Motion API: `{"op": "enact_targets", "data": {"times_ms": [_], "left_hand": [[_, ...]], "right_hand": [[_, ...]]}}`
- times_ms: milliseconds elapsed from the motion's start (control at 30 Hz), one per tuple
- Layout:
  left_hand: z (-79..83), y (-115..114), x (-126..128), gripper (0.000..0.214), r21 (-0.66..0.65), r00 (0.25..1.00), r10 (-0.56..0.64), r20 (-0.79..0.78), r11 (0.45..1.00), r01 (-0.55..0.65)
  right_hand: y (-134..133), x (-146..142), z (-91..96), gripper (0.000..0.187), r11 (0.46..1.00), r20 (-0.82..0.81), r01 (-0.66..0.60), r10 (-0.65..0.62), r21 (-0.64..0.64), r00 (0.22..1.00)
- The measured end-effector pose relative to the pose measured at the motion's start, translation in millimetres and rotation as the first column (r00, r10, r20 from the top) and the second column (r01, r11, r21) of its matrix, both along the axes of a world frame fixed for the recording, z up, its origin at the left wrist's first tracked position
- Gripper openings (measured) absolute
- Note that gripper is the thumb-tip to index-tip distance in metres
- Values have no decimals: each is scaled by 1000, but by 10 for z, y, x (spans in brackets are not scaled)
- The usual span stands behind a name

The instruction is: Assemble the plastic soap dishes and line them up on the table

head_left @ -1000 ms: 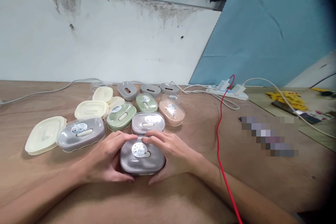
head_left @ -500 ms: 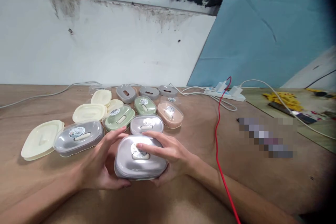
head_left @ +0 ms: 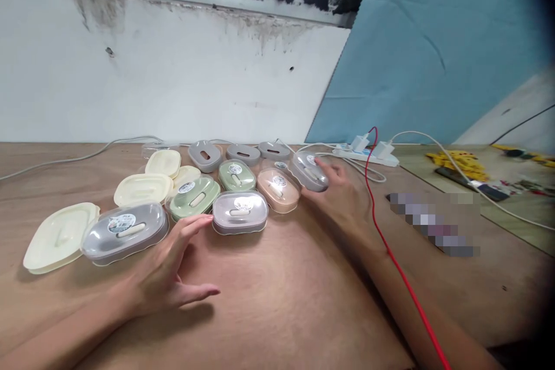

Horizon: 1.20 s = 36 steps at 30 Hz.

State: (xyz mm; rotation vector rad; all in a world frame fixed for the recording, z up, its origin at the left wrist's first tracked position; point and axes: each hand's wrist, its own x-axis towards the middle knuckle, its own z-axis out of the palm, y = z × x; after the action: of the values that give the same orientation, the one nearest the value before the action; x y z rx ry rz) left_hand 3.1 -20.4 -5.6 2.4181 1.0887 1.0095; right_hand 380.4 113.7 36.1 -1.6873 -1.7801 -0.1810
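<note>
My right hand grips a grey oval plastic box with a clear cover and a round sticker, at the right end of the group. Fingers spread and holding nothing, my left hand hovers low over the table. Just beyond its fingertips sits another grey covered box. A larger grey box lies to its left. Two green boxes, one of them the nearer green box, and a pinkish-beige box stand behind. Cream lids lie at the left.
Grey slotted lids line the back near the wall. A white power strip with plugs stands at the back right. A red cable runs forward across my right forearm. A pixelated object lies on the right.
My right hand has carried the grey box from between both hands to the back right, beside the pinkish-beige box. My left hand has let go of it and stays open near its earlier place.
</note>
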Motion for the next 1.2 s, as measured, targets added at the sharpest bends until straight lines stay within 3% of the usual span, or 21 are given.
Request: {"op": "enact_targets", "data": {"times_ms": [100,267,533,600,667,767,833,900,1033,1200], "left_hand": [[22,-5,2,101,-8,1000,18,-7,1000,-18],[50,-12,10,96,3,1000,20,-16,1000,-20],[62,-24,41,83,-44,999,31,24,999,-30],[74,-23,51,82,-46,999,26,20,999,-25],[86,-17,65,81,-34,1000,25,11,999,-25],[101,-8,90,77,-6,1000,26,-5,1000,-26],[107,-5,98,74,-2,999,31,-20,1000,-32],[110,-5,94,71,7,998,40,-44,999,-40],[110,-4,58,76,43,997,49,-64,998,-46],[71,11,38,85,13,998,27,-51,1000,-27]], "right_hand": [[16,110,16,71,989,99,36,-22,-142,995],[19,141,29,74,967,121,-12,44,-254,992],[-47,141,101,100,838,22,-106,140,-535,990],[-53,130,169,81,841,4,-88,106,-534,994],[-8,85,246,61,880,-9,-65,69,-471,998],[194,-72,363,52,937,21,-11,20,-349,1000],[414,-219,427,39,934,53,9,11,-357,999],[667,-365,467,31,906,69,15,15,-424,998],[1101,-548,441,37,810,44,-3,36,-586,998],[1357,-524,264,37,665,1,-102,153,-740,988]]}}
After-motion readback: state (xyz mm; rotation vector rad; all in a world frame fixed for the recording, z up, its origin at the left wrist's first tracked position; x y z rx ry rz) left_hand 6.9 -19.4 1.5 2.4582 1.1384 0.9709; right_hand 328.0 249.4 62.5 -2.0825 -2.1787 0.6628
